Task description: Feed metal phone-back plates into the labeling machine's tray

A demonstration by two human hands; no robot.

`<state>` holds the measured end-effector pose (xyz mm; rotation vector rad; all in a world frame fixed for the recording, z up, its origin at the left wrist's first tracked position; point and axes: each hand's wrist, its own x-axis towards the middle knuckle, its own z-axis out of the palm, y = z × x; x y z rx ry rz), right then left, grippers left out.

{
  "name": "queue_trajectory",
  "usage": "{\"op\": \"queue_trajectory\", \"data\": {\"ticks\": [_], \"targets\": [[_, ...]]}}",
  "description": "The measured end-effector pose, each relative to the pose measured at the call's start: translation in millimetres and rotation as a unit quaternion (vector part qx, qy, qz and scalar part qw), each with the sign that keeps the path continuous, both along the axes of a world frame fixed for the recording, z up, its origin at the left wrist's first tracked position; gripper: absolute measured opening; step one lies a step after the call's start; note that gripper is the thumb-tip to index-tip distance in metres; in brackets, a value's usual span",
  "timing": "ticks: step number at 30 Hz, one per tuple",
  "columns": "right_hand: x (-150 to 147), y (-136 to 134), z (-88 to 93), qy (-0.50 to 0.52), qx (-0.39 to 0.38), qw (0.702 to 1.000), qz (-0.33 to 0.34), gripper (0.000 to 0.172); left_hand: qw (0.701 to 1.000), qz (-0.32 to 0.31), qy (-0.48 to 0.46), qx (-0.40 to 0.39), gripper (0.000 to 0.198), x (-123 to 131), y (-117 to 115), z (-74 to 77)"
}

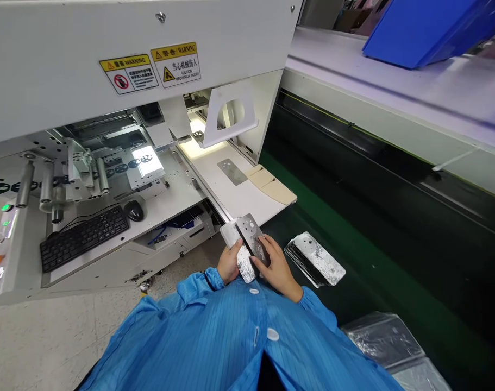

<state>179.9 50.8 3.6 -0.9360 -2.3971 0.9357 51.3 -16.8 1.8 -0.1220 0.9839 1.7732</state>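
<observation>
My left hand (230, 263) grips a pale, silvery phone back cover (244, 264) by its left edge, close to my body. My right hand (279, 267) has its fingers around a darker grey phone back cover (251, 231) with camera holes at its top. The two covers overlap in part, the darker one to the right. On the dark green belt, just right of my right hand, lies a fanned stack of phone back covers (318, 258). Another grey cover (231, 171) rests flat on the machine's white tray (247, 202), beyond my hands.
The white machine (129, 27) with warning labels overhangs the tray. A keyboard (84, 237) and mouse (133, 210) sit on its left ledge. The dark belt (377, 233) runs along the right. Clear plastic (386, 339) lies at lower right; a blue bin (426, 32) stands above.
</observation>
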Motion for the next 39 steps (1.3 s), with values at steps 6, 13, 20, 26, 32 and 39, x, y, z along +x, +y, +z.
{"op": "queue_trajectory", "data": {"ticks": [6,13,20,26,32,39], "targets": [[-1,19,-4.8,0.018,0.007,0.999,-0.042,0.051,1.000,-0.012,-0.023,-0.011,0.034,-14,-11,-0.8],[-9,58,-16.7,-0.025,0.034,0.997,-0.064,0.057,0.998,0.029,-0.040,-0.030,0.041,-31,-25,-5.1],[-28,103,-27.3,-0.061,0.087,0.992,-0.066,0.053,0.999,0.032,-0.023,-0.023,0.045,-40,-33,-9.0],[-47,122,-23.5,-0.096,0.108,0.987,-0.069,0.050,0.999,0.037,-0.018,-0.026,0.045,-42,-34,-10.5],[-53,123,-28.2,-0.118,0.107,0.985,-0.068,0.050,1.000,0.016,-0.006,-0.023,0.046,-44,-34,-13.8],[-58,125,-22.5,-0.104,0.114,0.986,-0.062,0.049,1.000,0.014,-0.006,-0.026,0.048,-43,-28,-13.1]]}}
